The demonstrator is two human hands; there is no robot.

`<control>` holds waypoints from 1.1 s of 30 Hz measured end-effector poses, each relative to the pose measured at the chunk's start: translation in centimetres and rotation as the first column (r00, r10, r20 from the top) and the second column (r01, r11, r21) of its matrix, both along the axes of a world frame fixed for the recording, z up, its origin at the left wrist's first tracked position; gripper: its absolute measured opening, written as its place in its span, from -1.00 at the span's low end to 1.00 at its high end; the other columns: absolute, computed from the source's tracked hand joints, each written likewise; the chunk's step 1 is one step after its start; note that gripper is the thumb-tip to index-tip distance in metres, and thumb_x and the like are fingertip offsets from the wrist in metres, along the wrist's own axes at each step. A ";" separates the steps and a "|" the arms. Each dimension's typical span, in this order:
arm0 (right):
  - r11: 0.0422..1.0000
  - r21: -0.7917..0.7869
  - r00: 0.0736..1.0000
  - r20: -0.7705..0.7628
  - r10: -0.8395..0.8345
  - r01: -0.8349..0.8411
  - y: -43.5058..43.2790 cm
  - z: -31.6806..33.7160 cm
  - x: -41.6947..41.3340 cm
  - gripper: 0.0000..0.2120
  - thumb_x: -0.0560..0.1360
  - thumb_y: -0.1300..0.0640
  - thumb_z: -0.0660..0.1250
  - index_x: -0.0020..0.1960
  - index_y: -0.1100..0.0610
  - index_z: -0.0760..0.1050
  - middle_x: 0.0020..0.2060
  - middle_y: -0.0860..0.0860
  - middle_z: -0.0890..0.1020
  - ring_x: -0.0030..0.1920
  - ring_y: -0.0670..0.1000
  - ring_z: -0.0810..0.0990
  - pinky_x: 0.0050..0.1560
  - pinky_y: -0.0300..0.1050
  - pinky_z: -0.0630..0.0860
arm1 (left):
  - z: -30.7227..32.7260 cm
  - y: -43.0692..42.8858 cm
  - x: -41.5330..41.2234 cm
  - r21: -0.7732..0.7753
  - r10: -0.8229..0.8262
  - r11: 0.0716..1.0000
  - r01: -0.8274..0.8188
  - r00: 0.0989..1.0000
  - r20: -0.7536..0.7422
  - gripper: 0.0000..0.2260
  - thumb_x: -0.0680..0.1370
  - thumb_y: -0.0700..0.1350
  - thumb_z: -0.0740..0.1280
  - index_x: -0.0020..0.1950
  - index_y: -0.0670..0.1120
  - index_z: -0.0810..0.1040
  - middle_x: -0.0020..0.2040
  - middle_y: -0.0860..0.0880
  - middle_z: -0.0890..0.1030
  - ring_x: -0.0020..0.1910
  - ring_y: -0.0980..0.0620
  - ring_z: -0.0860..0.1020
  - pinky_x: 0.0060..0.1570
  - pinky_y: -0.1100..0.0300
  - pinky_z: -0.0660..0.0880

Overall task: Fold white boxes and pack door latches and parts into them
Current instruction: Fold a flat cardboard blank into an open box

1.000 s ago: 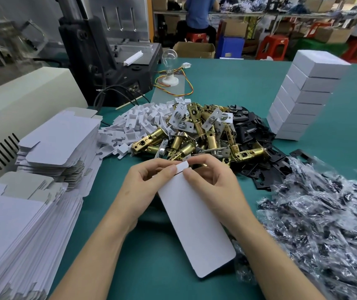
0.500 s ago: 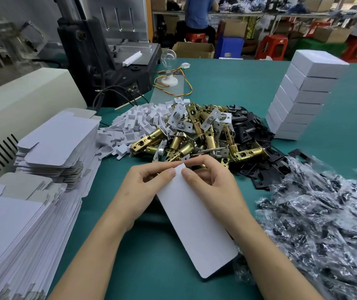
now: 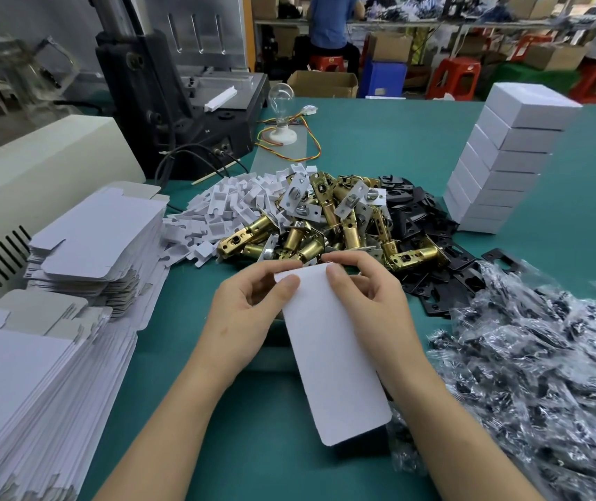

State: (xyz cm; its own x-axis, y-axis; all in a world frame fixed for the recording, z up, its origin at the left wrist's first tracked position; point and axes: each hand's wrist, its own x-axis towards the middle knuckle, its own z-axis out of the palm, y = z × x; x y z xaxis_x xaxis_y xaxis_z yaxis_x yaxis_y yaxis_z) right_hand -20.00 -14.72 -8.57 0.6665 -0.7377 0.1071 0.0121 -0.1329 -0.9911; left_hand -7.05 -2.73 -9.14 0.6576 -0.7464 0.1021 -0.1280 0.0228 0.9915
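Change: the small tab that stood up at the far end of the white box [image 3: 332, 356] a second ago no longer shows; that edge now runs straight between the two thumbs.
White box: a long, flat piece held above the green table [image 3: 379, 146] at front centre, its far end at the hands and its rounded near end angled toward the right.
Left hand [image 3: 246, 320]: pinches the far left corner, thumb on the top face and fingers curled beneath.
Right hand [image 3: 372, 305]: pinches the far right corner the same way — thumb on top, fingers bent round the far edge.
Door latches [image 3: 325, 229]: a brass heap just beyond the hands, some showing silver faceplates.
White plastic pieces [image 3: 224, 207]: piled against the left side of the latches.
Black plates [image 3: 423, 218]: spread along the right side of the latches.
Bagged parts [image 3: 542, 374]: a large heap of clear packets at the right, touching the right forearm.
Flat blanks [image 3: 98, 236]: stacked at the left, with a second stack nearer the camera.
Finished boxes [image 3: 499, 168]: a leaning column at far right — well apart from the hands.
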 end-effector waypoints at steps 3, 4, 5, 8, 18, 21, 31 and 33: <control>0.999 0.024 1.000 0.013 -0.025 0.025 0.1 0.1 -0.1 -0.91 0.65 0.01 0.33 0.05 -0.12 0.61 -0.19 0.04 0.72 -0.20 0.09 0.68 -0.21 0.07 0.58 | -0.1 -0.2 -0.2 -0.014 0.040 0.999 -0.040 0.999 -0.003 -0.82 0.64 -0.09 0.43 0.08 0.20 0.75 -0.05 0.06 0.76 -0.07 0.14 0.69 -0.09 0.31 0.60; 0.999 0.032 1.000 0.012 -0.028 0.027 0.1 0.1 -0.1 -0.92 0.65 0.00 0.33 0.03 -0.11 0.61 -0.19 0.04 0.72 -0.20 0.09 0.66 -0.21 0.08 0.56 | 0.0 -0.2 -0.3 -0.010 0.041 0.999 -0.041 0.999 0.013 -0.82 0.64 -0.08 0.43 0.07 0.20 0.76 -0.04 0.07 0.76 -0.07 0.17 0.68 -0.09 0.33 0.58; 0.999 0.037 1.000 0.011 -0.028 0.028 0.2 0.1 -0.1 -0.92 0.64 0.00 0.34 0.01 -0.09 0.60 -0.19 0.06 0.71 -0.22 0.07 0.63 -0.21 0.07 0.54 | 0.0 -0.1 -0.3 -0.002 0.039 0.999 -0.039 0.999 0.031 -0.83 0.64 -0.07 0.43 0.06 0.20 0.77 -0.03 0.09 0.76 -0.05 0.18 0.68 -0.07 0.34 0.57; 0.999 0.023 1.000 0.010 -0.026 0.026 0.2 0.2 -0.1 -0.90 0.64 0.00 0.34 -0.04 -0.06 0.59 -0.22 0.07 0.70 -0.26 0.00 0.58 -0.23 0.03 0.50 | 0.2 0.0 -0.3 0.009 0.023 1.000 -0.024 0.999 0.028 -0.83 0.65 -0.04 0.40 0.06 0.19 0.78 0.01 0.11 0.77 0.02 0.15 0.70 -0.02 0.36 0.57; 0.999 -0.031 0.999 0.014 -0.042 0.043 0.1 0.3 -0.2 -0.89 0.63 0.00 0.35 -0.04 -0.04 0.61 -0.23 0.02 0.69 -0.26 -0.04 0.56 -0.23 0.00 0.48 | 0.7 0.1 -0.3 -0.010 -0.060 0.998 0.059 0.985 -0.165 -0.81 0.65 -0.05 0.36 0.11 0.10 0.78 0.00 -0.03 0.78 -0.05 0.05 0.74 -0.11 0.26 0.64; 0.999 -0.033 0.999 -0.010 -0.033 0.032 0.0 0.4 -0.3 -0.89 0.60 -0.03 0.35 -0.05 -0.04 0.61 -0.21 0.02 0.70 -0.26 -0.03 0.57 -0.24 0.02 0.49 | 0.6 0.2 -0.2 -0.006 -0.078 0.997 0.079 0.981 -0.180 -0.82 0.66 -0.06 0.37 0.10 0.10 0.79 0.02 -0.04 0.78 -0.02 0.02 0.75 -0.10 0.25 0.65; 0.986 -0.065 0.986 0.054 0.155 -0.151 -0.7 1.4 -0.5 -0.54 0.61 0.24 0.38 0.39 -0.19 0.52 0.15 -0.13 0.71 0.02 -0.16 0.68 -0.11 -0.13 0.65 | 1.4 0.4 1.0 -0.077 0.099 0.986 -0.150 0.884 -0.456 -0.86 0.58 0.03 0.44 -0.03 0.09 0.80 -0.13 0.04 0.74 -0.18 0.10 0.65 -0.23 0.21 0.54; 0.899 -0.392 0.980 -0.050 0.193 -0.197 -0.5 1.2 -0.4 -0.32 0.50 0.22 0.53 0.51 -0.15 0.38 0.38 -0.22 0.54 0.35 -0.13 0.53 0.21 -0.05 0.57 | 1.2 0.6 1.2 -0.074 0.097 0.986 -0.147 0.884 -0.456 -0.89 0.54 -0.01 0.48 -0.05 0.05 0.81 -0.05 -0.01 0.76 -0.07 0.02 0.66 -0.10 0.10 0.54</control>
State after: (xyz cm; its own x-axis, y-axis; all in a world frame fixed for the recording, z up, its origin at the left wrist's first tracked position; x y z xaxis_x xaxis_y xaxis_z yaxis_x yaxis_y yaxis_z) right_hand -20.38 -15.18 -7.33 0.7951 -0.4923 0.3542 0.0689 -0.5070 -0.8592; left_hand -5.84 -2.11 -7.93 0.7364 -0.6588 -0.1541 0.3225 0.1416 0.9359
